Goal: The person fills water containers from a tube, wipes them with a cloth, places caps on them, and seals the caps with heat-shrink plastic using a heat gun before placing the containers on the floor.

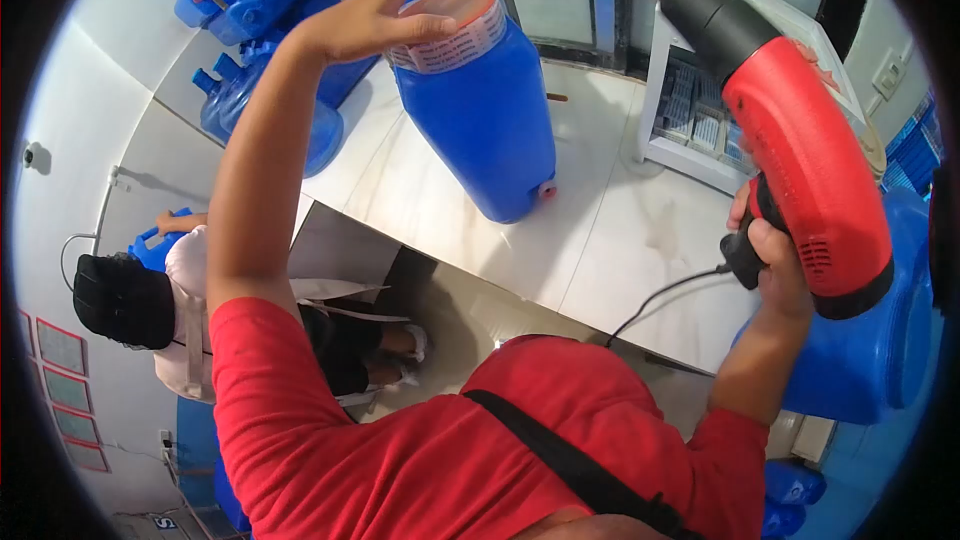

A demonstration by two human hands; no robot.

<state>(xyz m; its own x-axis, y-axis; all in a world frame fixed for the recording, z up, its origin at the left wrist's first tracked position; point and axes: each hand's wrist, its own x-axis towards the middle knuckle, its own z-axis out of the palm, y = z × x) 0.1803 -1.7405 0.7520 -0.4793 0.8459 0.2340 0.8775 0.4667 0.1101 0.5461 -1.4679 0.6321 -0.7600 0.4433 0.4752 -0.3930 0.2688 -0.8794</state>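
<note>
A blue water jug (475,120) stands upright on the pale tiled counter, with a small tap near its base. A printed plastic seal band (455,50) wraps around its capped top. My left hand (385,12) lies over the near left side of that top, fingers stretched out and thumb across the band. In my right hand (770,240) is a red and black heat gun (805,150), gripped by its handle. Its metal nozzle points up and to the left, apart from the jug. A black cord (665,302) runs from the handle down past the counter's edge.
Several blue containers (245,15) and a clear blue round bottle (235,105) stand at the back left. A white-framed cabinet (690,110) is behind the heat gun. A large blue container (860,360) stands at right. Another person (185,310) in a black cap bends at left.
</note>
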